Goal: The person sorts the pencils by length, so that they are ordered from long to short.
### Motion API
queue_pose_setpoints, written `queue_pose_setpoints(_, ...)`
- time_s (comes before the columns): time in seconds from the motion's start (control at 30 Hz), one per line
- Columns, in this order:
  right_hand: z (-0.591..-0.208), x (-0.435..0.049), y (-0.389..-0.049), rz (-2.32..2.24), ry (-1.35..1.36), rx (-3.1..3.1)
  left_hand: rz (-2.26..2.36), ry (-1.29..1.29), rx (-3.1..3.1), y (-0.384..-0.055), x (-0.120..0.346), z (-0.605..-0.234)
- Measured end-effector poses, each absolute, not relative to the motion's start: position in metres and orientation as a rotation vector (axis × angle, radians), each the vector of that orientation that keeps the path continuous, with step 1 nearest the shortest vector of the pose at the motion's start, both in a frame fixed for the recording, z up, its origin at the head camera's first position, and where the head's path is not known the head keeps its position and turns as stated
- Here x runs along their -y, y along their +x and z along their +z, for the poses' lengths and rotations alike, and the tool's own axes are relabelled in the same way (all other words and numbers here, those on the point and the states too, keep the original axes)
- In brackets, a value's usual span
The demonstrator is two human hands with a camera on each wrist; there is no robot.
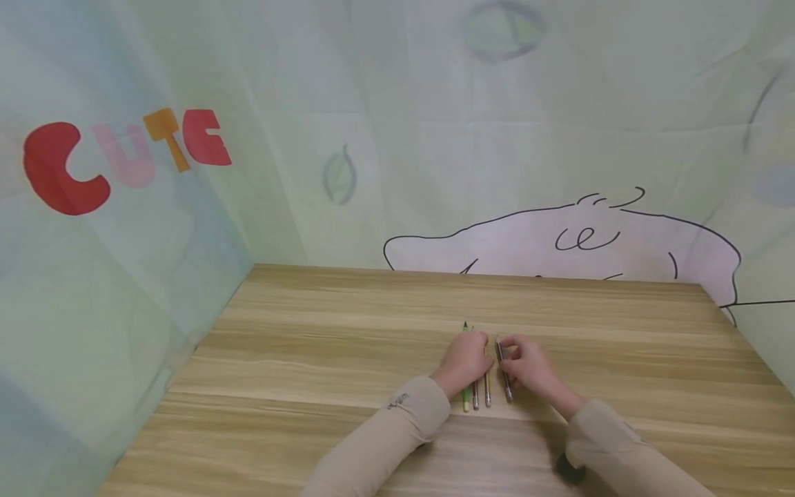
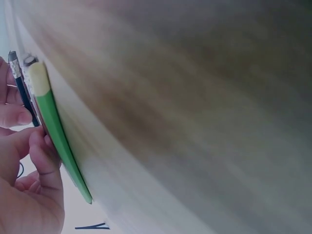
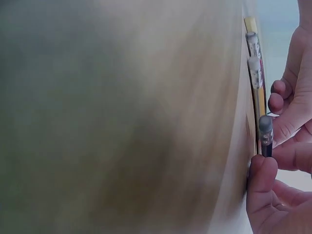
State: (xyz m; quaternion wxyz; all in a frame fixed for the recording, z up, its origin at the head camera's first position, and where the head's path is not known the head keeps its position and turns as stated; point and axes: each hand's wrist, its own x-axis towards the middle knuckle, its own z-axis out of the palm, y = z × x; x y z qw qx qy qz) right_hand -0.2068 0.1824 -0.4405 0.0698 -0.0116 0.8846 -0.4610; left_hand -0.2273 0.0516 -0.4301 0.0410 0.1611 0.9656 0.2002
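Three pencils lie side by side, erasers toward me: a green pencil [image 1: 466,400] with a pale yellow end, a dark pencil [image 1: 475,396] and a yellow pencil [image 1: 488,393]. Across the upper part of this row lies my left hand [image 1: 461,362], its thumb and curled fingers at the yellow pencil and partly hiding all three. Just to the right, my right hand [image 1: 532,366] pinches a black pencil [image 1: 506,382], which leans slightly off the row's line. Its grey eraser [image 3: 265,123] shows in the right wrist view, above the thumb and fingertips.
The pencils are on a wood-grain table [image 1: 298,345]. Behind it hangs a pale cloth backdrop [image 1: 298,172] with a drawn animal figure and coloured letters at left. A small dark round object [image 1: 570,469] shows under the right sleeve.
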Motion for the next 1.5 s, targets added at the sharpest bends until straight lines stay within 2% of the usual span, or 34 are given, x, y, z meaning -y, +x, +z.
queue_pose_setpoints(0.53,-0.436,-0.172,-0.214,-1.134,0.019,-2.667,0.649,0.501,-2.945,-0.226,-0.05,-0.43)
queue_pose_setpoints(1.5,-0.436,-0.174,-0.204,-1.212,0.022,-2.599,0.68,0.444,-2.87,-0.221,-0.051,-0.427)
